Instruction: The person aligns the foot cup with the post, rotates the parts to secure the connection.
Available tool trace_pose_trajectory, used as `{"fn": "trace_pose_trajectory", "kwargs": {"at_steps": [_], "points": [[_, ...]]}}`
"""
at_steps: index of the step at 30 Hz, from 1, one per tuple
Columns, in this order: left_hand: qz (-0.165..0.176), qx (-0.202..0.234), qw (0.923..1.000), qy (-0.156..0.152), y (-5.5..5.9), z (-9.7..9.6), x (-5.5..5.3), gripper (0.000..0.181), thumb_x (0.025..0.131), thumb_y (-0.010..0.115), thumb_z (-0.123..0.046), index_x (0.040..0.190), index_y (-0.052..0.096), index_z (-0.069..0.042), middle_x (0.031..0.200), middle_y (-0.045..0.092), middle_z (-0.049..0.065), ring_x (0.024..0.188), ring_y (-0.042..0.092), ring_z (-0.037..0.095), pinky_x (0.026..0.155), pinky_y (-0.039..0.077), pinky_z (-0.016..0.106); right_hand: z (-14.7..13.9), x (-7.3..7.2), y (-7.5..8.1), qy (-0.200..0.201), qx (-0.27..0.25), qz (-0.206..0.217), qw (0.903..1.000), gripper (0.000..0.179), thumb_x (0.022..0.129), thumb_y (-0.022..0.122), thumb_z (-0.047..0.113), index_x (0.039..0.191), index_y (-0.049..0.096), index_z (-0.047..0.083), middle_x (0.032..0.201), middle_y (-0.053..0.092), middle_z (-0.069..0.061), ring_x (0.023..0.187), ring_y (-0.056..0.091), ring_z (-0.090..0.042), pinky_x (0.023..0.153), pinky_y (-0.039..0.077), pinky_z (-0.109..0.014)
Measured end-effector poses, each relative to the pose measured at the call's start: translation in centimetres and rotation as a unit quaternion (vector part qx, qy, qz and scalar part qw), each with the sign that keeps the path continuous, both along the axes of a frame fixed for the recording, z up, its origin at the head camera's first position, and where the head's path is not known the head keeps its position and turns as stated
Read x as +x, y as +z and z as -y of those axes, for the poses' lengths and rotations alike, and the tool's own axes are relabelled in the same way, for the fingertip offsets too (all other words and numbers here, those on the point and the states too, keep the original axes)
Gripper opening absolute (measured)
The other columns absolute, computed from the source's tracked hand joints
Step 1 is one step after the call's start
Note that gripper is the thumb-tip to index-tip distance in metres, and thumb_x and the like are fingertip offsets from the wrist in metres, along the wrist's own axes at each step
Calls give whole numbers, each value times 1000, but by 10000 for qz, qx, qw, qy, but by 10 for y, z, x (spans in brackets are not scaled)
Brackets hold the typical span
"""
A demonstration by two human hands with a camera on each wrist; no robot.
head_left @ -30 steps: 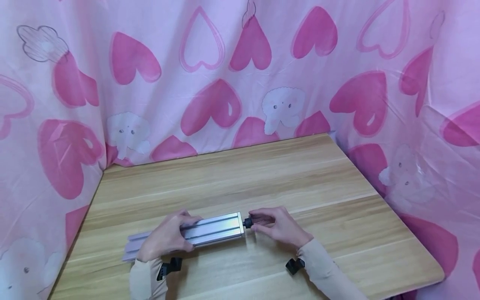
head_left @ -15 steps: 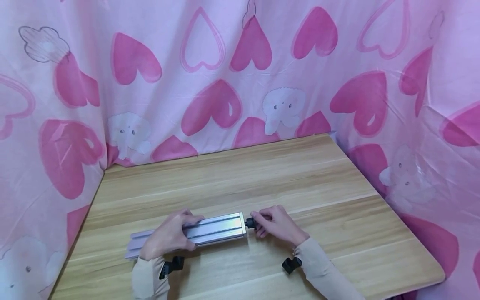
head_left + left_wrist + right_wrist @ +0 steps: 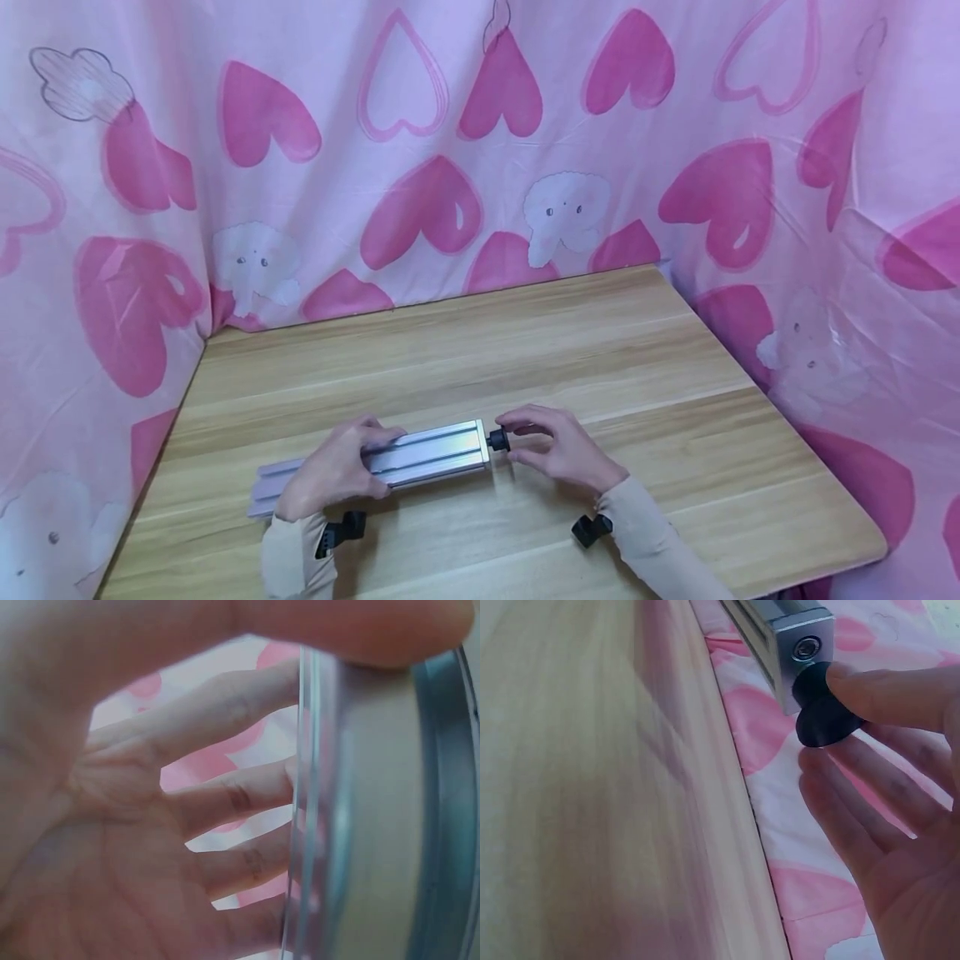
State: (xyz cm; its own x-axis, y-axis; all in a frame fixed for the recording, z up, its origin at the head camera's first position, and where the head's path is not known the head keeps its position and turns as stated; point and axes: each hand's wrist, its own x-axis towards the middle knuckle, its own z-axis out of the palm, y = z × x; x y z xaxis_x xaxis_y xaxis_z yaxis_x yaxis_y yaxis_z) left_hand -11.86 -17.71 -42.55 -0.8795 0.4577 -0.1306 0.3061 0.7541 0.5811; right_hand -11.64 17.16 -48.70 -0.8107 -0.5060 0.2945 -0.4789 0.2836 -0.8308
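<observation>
A silver aluminium profile [image 3: 435, 454] with long grooves lies crosswise in front of me in the head view, close over the table. My left hand [image 3: 337, 467] grips it around the middle, thumb on the near side and fingers on the far side. At the right end sits a square end plate [image 3: 799, 652] with a socket screw [image 3: 807, 649] in it. A black knob [image 3: 826, 716] with a wide round head sticks out of that plate. The thumb and fingers of my right hand [image 3: 566, 450] pinch the knob's edge; the thumb lies against it in the right wrist view.
The wood-grain table [image 3: 600, 350] extends behind and to the right of the hands. Pink curtains [image 3: 420, 208] with hearts hang along its back and both sides. A black wrist mount [image 3: 591, 530] sits at the right sleeve, another mount [image 3: 341, 533] at the left.
My right fingers curled around the knob half a second ago and are now spread back to its edge, much as a second ago. The left hand and profile stay nearly still.
</observation>
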Motion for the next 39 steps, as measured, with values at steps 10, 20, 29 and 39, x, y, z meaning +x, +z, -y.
{"fn": "trace_pose_trajectory", "kwargs": {"at_steps": [10, 20, 29, 39], "points": [[23, -35, 10000, 60, 1, -2, 3, 75, 60, 90, -7, 132, 69, -12, 110, 61, 2, 92, 55, 18, 78, 47, 27, 2, -2, 0, -465, 698, 943, 9920, 35, 99, 62, 37, 119, 72, 9, 101, 77, -3, 87, 72, -11, 83, 56, -25], [-77, -89, 9999, -77, 3, -5, 0, 74, 61, 91, -10, 131, 69, -13, 109, 60, 2, 92, 54, 17, 77, 47, 27, 7, -4, 5, -400, 274, 1794, 9826, 49, 106, 47, 39, 91, 73, 2, 80, 74, -14, 70, 74, -30, 65, 60, -36], [-47, -8, 9999, -98, 3, -4, -1, 74, 60, 91, -10, 131, 69, -10, 108, 60, 3, 92, 53, 17, 77, 46, 26, -2, 3, 6, -33, 302, 325, 9990, 57, 85, 80, 13, 136, 58, 6, 132, 66, -14, 114, 68, -21, 97, 54, -37], [-135, -19, 9999, -99, 2, 0, -1, 76, 60, 89, -7, 132, 68, -8, 108, 61, 3, 91, 54, 17, 77, 46, 25, 3, -1, 4, -61, 200, 516, 9985, 45, 87, 78, 16, 127, 65, -1, 116, 74, -11, 98, 73, -18, 88, 58, -31]]}}
